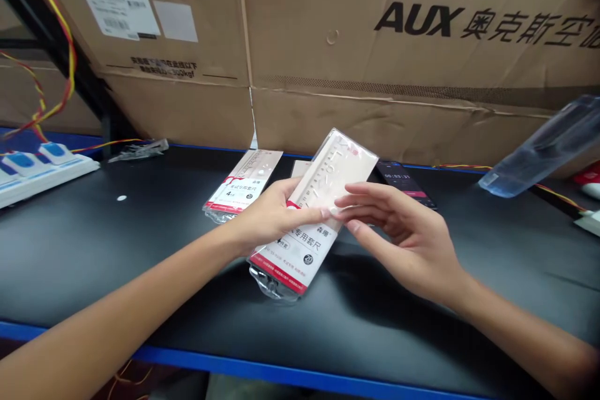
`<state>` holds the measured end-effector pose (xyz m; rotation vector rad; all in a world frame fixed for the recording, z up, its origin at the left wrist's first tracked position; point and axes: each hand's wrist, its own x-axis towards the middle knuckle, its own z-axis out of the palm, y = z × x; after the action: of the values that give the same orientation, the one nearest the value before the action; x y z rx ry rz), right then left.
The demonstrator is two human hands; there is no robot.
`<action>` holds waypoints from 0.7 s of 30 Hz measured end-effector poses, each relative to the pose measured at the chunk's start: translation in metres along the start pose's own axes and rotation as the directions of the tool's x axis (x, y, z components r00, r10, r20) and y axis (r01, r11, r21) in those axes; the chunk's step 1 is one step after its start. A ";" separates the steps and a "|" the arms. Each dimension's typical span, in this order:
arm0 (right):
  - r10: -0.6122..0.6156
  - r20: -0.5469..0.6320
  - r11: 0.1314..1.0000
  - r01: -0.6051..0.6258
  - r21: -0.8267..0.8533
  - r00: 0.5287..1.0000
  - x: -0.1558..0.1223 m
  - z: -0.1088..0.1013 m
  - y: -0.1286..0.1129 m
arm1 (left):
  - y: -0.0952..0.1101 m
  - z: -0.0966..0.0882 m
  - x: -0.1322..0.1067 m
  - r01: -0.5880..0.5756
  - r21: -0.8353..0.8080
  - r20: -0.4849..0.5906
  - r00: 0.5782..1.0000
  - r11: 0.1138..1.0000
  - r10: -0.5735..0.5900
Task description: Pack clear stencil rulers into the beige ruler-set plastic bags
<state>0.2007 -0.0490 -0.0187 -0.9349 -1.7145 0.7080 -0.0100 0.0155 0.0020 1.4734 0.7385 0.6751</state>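
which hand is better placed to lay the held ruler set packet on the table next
Left hand, likely: its thumb lies across the front of the ruler set packet, a firmer-looking hold. The right hand is only at the packet's right edge.

Power strip (51, 179) cut off at left, carton lettering (492, 27) at right, pale item (299, 168) mostly hidden behind packet (295, 256)

Light is moderate, apparently from overhead. A dark, soft-edged shadow falls on the tabletop (70, 256) beneath the right hand (403, 237). Small highlights glint on the plastic package (300, 250) — its finest print is blurred. Right-hand corners darken — vignetting; wide-angle stretch shows toward the edges.
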 end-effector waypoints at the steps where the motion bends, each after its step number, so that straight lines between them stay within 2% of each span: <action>1: -0.012 -0.027 1.000 0.012 -0.005 1.000 0.000 0.000 0.000 | 0.000 -0.002 0.001 0.014 -0.002 -0.028 1.000 1.000 -0.014; 3: -0.026 -0.085 0.999 0.023 -0.037 0.996 0.001 -0.001 -0.001 | 0.003 -0.009 0.003 0.016 -0.003 -0.102 0.995 1.000 -0.016; 5: -0.025 -0.115 0.995 0.013 -0.102 0.993 0.002 -0.002 -0.001 | 0.008 -0.023 0.004 -0.028 0.008 -0.202 0.979 1.000 0.029; 8: -0.015 -0.087 0.973 -0.005 -0.229 0.996 0.005 -0.006 0.002 | 0.017 -0.052 0.007 -0.014 0.117 -0.369 0.928 0.993 0.057; 11: 0.004 -0.026 0.943 -0.012 -0.333 1.000 0.007 -0.009 0.008 | 0.020 -0.083 0.010 0.164 0.235 -0.502 0.864 0.958 -0.024; 12: 0.008 -0.008 0.933 -0.010 -0.359 1.000 0.008 -0.009 0.009 | 0.020 -0.091 0.011 0.236 0.265 -0.554 0.831 0.935 -0.053; 15: -0.011 0.035 0.907 0.025 -0.419 0.999 0.008 -0.010 0.011 | 0.013 -0.109 0.014 0.369 0.333 -0.621 0.779 0.868 -0.093; 18: -0.062 0.059 0.871 0.083 -0.485 0.996 0.009 -0.011 0.010 | 0.005 -0.116 0.016 0.374 0.347 -0.612 0.786 0.860 -0.094; 21: -0.078 0.094 0.814 0.118 -0.569 0.993 0.011 -0.014 0.011 | -0.001 -0.118 0.017 0.323 0.400 -0.555 0.830 0.858 -0.054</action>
<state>0.2148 -0.0333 -0.0181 -1.2266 -2.0692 0.1360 -0.0924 0.1018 0.0047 1.6359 1.5641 0.7829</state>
